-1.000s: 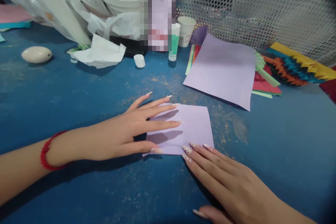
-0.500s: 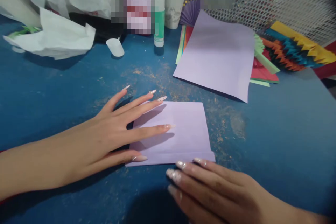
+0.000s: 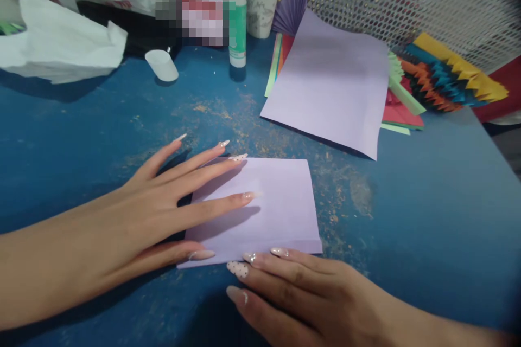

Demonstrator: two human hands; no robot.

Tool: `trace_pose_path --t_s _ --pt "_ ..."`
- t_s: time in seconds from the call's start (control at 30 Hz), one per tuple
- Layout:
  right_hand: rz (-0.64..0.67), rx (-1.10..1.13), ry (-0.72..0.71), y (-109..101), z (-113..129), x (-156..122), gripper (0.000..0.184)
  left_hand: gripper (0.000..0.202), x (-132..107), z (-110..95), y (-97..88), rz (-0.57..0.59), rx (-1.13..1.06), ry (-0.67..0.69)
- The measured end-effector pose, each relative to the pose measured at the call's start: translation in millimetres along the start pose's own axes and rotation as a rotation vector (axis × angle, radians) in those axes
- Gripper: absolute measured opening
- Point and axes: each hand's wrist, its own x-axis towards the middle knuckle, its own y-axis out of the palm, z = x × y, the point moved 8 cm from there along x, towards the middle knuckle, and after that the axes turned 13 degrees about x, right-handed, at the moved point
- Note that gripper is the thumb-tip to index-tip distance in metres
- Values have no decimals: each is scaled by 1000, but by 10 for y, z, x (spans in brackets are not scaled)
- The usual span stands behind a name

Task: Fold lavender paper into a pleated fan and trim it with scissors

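A folded sheet of lilac paper [image 3: 280,200] lies flat on the blue table, with a narrow fold along its near edge. Over its left part my left hand [image 3: 175,190] is spread wide, thumb and fingertips resting on the paper. My right hand [image 3: 297,293] lies at the near edge, its fingers stretched out side by side and the fingertips at the narrow fold. Neither hand grasps anything. Part of the paper's left side is hidden under my left hand.
A larger lilac sheet [image 3: 329,87] lies behind on coloured papers. Accordion-folded paper strips [image 3: 456,76] sit at the right. A glue stick [image 3: 238,21], a paper cup [image 3: 262,2], a small white oval object [image 3: 161,65] and crumpled white paper [image 3: 69,43] stand towards the back, before a perforated mesh panel [image 3: 366,0].
My right hand has slid left along the paper's near edge. The paper appears slightly turned, its near left corner lower, and the whole view has shifted a little.
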Motion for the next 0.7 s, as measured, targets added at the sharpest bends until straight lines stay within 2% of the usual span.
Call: trace_pose_path --t_s 0.2,0.37,0.53,0.63,0.7 --pt "-77 65 7 17 -16 -52 46 51 -1 -15 5 -8 50 -17" --pt "-89 87 91 -64 -43 -97 45 51 -43 -11 26 -15 60 -54" --pt "-272 98 242 -166 -116 -279 30 55 -61 25 51 -55 63 -76" --pt "-346 53 226 -167 -103 -352 25 57 -50 39 22 -44 10 -54" --pt "-355 36 213 -157 -97 -354 24 56 -71 45 -40 -33 -75 -86"
